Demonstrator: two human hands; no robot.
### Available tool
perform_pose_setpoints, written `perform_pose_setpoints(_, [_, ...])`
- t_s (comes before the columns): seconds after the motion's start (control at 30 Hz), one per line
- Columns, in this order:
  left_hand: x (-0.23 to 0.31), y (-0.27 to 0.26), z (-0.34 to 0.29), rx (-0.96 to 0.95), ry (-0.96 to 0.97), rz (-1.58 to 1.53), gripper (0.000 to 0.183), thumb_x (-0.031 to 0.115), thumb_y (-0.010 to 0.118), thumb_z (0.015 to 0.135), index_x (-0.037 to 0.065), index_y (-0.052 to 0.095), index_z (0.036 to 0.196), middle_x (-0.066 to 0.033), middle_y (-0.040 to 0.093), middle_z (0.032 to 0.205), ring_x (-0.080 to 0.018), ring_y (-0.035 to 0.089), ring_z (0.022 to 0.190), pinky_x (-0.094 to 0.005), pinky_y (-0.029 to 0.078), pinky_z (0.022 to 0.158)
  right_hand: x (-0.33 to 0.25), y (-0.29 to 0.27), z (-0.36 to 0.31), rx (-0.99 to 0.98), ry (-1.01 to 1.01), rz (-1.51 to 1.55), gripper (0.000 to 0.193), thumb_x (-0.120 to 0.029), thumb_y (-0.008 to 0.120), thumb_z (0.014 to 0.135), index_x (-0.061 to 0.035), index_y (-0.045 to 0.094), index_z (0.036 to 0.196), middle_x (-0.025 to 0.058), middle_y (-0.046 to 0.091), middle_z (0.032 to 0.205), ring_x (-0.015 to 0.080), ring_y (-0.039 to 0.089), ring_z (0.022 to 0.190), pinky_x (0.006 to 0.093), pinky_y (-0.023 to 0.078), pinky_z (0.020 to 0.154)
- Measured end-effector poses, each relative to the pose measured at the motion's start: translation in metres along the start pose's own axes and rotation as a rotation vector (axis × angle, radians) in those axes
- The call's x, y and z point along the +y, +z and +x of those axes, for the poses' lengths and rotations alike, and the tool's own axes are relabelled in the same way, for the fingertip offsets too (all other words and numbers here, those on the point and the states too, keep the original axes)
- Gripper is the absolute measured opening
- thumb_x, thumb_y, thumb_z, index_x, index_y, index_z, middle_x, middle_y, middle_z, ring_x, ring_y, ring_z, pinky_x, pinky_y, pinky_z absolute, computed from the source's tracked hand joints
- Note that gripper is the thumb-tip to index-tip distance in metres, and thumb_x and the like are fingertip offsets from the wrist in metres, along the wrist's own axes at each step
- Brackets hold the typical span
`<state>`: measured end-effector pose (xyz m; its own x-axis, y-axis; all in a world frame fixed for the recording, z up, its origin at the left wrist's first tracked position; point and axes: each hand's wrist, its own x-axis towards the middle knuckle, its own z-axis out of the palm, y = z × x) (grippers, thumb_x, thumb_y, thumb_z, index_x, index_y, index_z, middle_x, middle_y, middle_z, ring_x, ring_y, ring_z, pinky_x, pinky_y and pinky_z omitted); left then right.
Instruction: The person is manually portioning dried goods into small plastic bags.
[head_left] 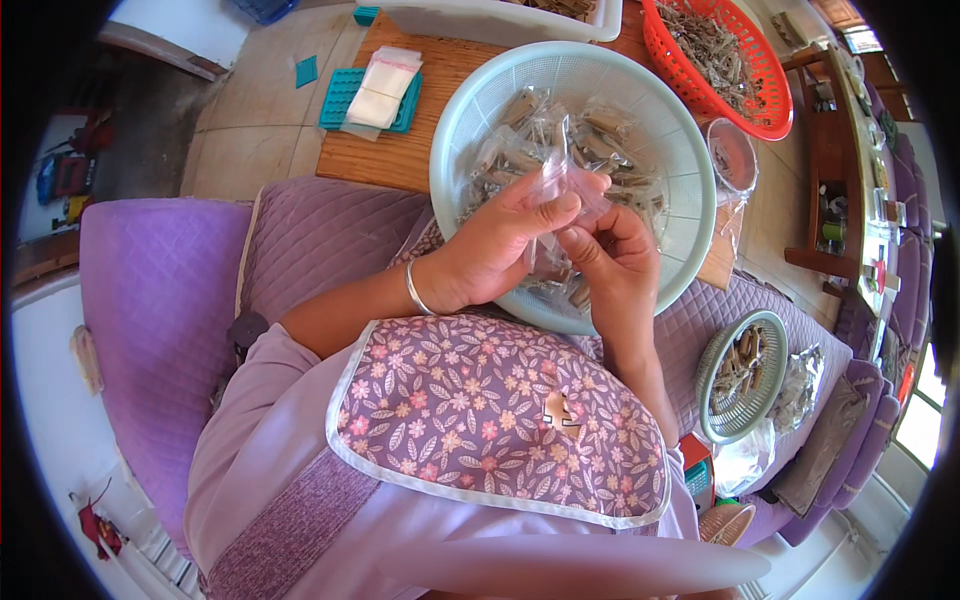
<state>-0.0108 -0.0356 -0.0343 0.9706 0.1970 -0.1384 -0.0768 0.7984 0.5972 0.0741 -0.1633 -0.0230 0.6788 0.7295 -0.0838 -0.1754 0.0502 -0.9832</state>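
Observation:
My left hand (500, 240) and my right hand (615, 255) meet over a pale green basket (470, 110) and together pinch a small clear plastic bag (562, 178) held upright between the fingertips. A silver bangle (415, 290) sits on my left wrist. The basket rests on my lap and holds several small clear packets of brown sticks (600, 130). What is inside the held bag is blurred.
A wooden board (440, 90) beyond the basket carries teal trays (340, 95) with a stack of empty clear bags (385, 85). A red basket of brown pieces (720, 55) and a white tub (500, 20) stand farther back. A small green basket (740, 375) lies on the purple sofa (160, 300) at my right.

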Motion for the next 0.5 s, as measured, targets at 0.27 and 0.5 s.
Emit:
perform_pose_setpoints(0.27, [0.003, -0.009, 0.000, -0.007, 0.095, -0.002, 0.026, 0.014, 0.052, 0.098, 0.003, 0.053, 0.121, -0.0120, 0.061, 0.122, -0.0231, 0.057, 0.116, -0.0366, 0.046, 0.099, -0.002, -0.012, -0.012, -0.033, 0.109, -0.148, 0.017, -0.003, 0.062, 0.091, 0.0011, 0.061, 0.107, 0.0009, 0.062, 0.088, 0.0057, 0.053, 0.072, 0.0199, 0.044, 0.065])
perform_pose_setpoints(0.5, [0.020, -0.010, -0.005, 0.197, 0.367, 0.153, 0.029, 0.019, 0.046, 0.101, 0.000, 0.051, 0.123, 0.0025, 0.042, 0.074, -0.0050, 0.037, 0.062, -0.0230, 0.039, 0.061, -0.007, -0.026, -0.015, 0.057, 0.016, -0.078, 0.029, 0.002, 0.063, 0.088, 0.0008, 0.056, 0.116, 0.0035, 0.061, 0.088, 0.0085, 0.056, 0.081, 0.0211, 0.046, 0.072])
